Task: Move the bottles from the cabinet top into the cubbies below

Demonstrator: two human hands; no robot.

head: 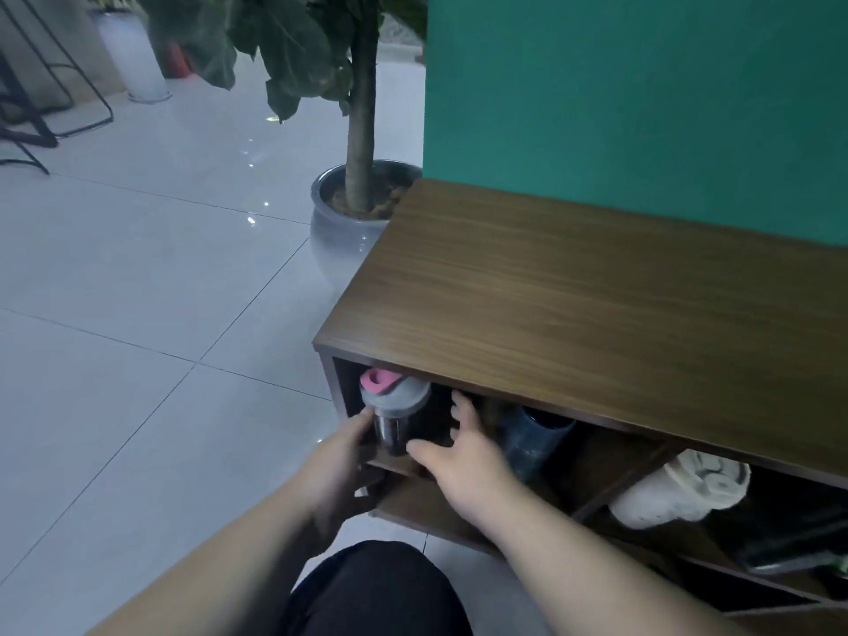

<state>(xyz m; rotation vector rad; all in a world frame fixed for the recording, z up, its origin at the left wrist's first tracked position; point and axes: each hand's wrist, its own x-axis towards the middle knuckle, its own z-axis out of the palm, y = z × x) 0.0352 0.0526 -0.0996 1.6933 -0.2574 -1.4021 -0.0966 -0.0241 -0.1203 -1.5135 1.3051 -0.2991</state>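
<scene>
A dark shaker bottle (395, 413) with a grey lid and pink cap stands upright at the mouth of the leftmost cubby of the wooden cabinet (573, 305). My left hand (339, 465) grips its lower body from the left. My right hand (463, 447) hovers just right of it, fingers spread, thumb near the bottle's base. A dark blue bottle (532, 440) sits in the cubby to the right. A white bottle (679, 488) lies tilted in the cubby further right. No bottle stands on the visible cabinet top.
A potted tree in a grey ceramic pot (342, 227) stands beside the cabinet's far left corner. A teal wall (642, 94) backs the cabinet. Pale tiled floor (137, 291) stretches left, with black chair legs (41, 117) far off. My dark-clothed knee (376, 589) is below.
</scene>
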